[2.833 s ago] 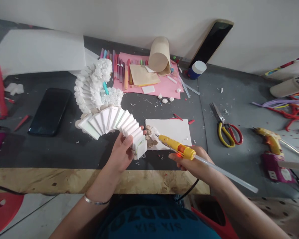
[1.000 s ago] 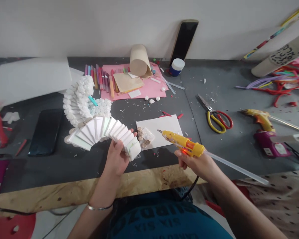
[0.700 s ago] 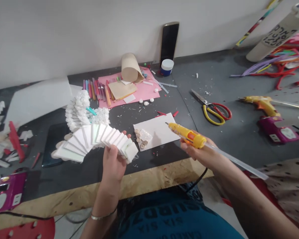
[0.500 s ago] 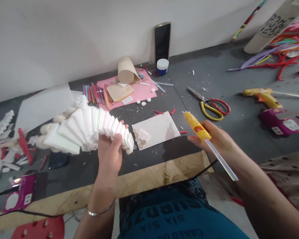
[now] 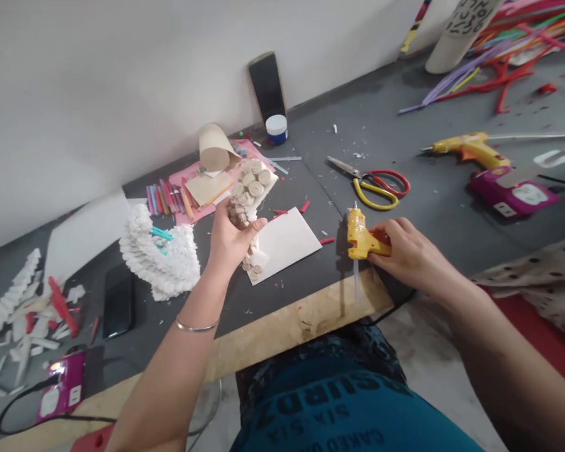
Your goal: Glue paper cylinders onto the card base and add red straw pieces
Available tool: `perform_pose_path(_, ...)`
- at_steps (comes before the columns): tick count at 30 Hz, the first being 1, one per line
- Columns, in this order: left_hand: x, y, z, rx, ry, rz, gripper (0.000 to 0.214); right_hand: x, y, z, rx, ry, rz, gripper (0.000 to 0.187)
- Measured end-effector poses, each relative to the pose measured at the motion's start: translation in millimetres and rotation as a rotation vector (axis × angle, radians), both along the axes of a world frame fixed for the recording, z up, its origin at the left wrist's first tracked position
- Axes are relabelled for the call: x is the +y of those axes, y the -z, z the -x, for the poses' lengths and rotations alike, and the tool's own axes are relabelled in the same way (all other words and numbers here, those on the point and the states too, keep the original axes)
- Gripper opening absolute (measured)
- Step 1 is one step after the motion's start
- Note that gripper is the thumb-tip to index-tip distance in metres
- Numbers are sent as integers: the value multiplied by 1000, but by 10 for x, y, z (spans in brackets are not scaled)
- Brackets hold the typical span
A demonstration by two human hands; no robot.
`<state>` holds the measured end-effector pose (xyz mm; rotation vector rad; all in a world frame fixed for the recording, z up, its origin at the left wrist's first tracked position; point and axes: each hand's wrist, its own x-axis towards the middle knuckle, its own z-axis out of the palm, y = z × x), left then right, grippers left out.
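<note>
My left hand (image 5: 233, 242) is closed round a white craft piece (image 5: 253, 188) whose upturned face is covered with beige round discs. Its far end is raised above the table, and my palm and fingers hide part of it. On the right, my right hand (image 5: 400, 251) grips a yellow glue gun (image 5: 358, 232) by its handle. The nozzle points away from me, and a clear glue stick (image 5: 356, 282) sticks out at the near end. Between the hands lies a white card (image 5: 292, 242) with several small beige discs (image 5: 255, 272). A white ruffled piece (image 5: 157, 263) with turquoise bits rests left of my left hand.
Scissors (image 5: 381, 188) with red and yellow handles lie beyond the glue gun. A second yellow glue gun (image 5: 466, 147) and a purple power socket box (image 5: 513, 191) are at right. A black phone (image 5: 117, 301) and white scraps (image 5: 32, 333) lie at left.
My left hand has turned the craft piece from its layered white side to the disc-covered face, uncovering the ruffled piece. My right hand has swung the glue gun more upright.
</note>
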<state>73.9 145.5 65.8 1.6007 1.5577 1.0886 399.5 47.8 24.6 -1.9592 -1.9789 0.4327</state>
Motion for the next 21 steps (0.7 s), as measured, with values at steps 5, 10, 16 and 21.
perform_pose_path(5, 93, 66, -76, 155, 64, -8, 74, -3, 109, -47, 36, 10, -39, 27)
perform_pose_path(10, 142, 102, -140, 308, 122, 33, 73, 6, 120, -57, 59, 34, -56, 31)
perform_pose_path(16, 130, 167, -137, 381, 154, 47, 75, 4, 102, -35, 65, 60, -68, 31)
perform_pose_path(21, 119, 199, -145, 378, 150, 42, 81, 14, 108, -34, 59, 74, -63, 31)
